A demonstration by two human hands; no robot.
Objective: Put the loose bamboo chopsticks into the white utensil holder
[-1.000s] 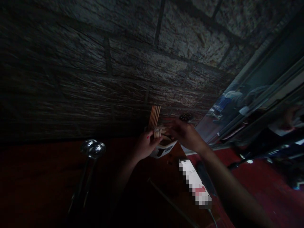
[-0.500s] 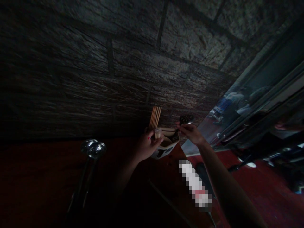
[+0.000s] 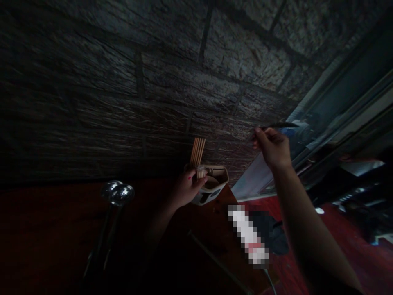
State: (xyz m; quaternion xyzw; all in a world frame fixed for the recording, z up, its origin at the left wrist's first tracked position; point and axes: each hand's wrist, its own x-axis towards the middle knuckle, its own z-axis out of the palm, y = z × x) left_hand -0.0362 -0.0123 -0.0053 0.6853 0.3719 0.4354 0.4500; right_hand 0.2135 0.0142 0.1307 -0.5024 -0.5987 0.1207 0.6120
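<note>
My left hand (image 3: 186,189) is closed around a bundle of wooden chopsticks (image 3: 197,153), held upright at the rim of a white utensil holder (image 3: 211,192) on the dark red table (image 3: 55,229). My right hand (image 3: 272,145) is raised to the right of the holder, well above it. Its fingers pinch the handle of a dark slotted spoon (image 3: 281,125), which lies nearly level in the air. The scene is dim.
A dark stone wall (image 3: 153,73) rises behind the table. Two shiny metal ladles (image 3: 118,192) stand at the left. A blurred white box (image 3: 248,235) and a dark object (image 3: 270,233) lie at the right, near a glass partition (image 3: 337,114).
My right hand has lifted the slotted spoon out of the utensil holder, up and to the right. My left hand has kept still with the chopsticks.
</note>
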